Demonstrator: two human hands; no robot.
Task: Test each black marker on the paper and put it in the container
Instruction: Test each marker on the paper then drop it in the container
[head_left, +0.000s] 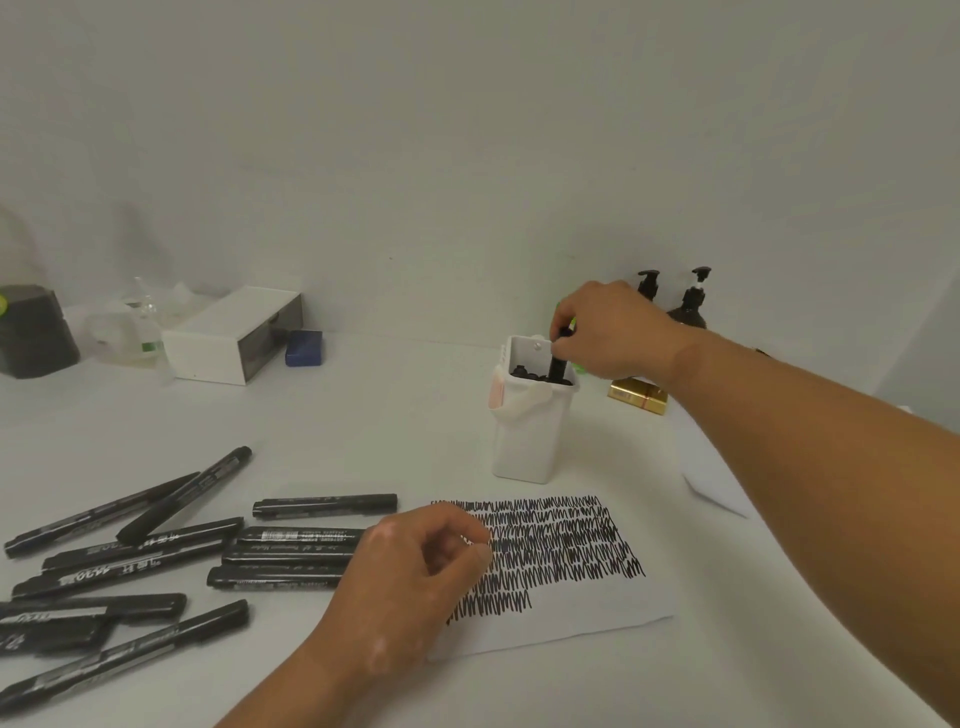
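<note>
Dropping-in step: right grip (613, 332) pinching a black marker (558, 366) by its top, lower end already inside the white container (530, 431) among others. Left grip (410, 577) loosely curled, holding nothing, resting on the scribbled paper (571, 623). Next, likely: release, then reach for the loose markers (130, 561) at left. White surface (363, 415), plain wall (467, 130), pump bottles (685, 304) behind.

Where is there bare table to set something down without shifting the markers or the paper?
Widest bare patch: white table between the white drawer box and the tall white square container. Also free: the near edge below the scribbled white paper. Crowded: loose black markers at left.
</note>
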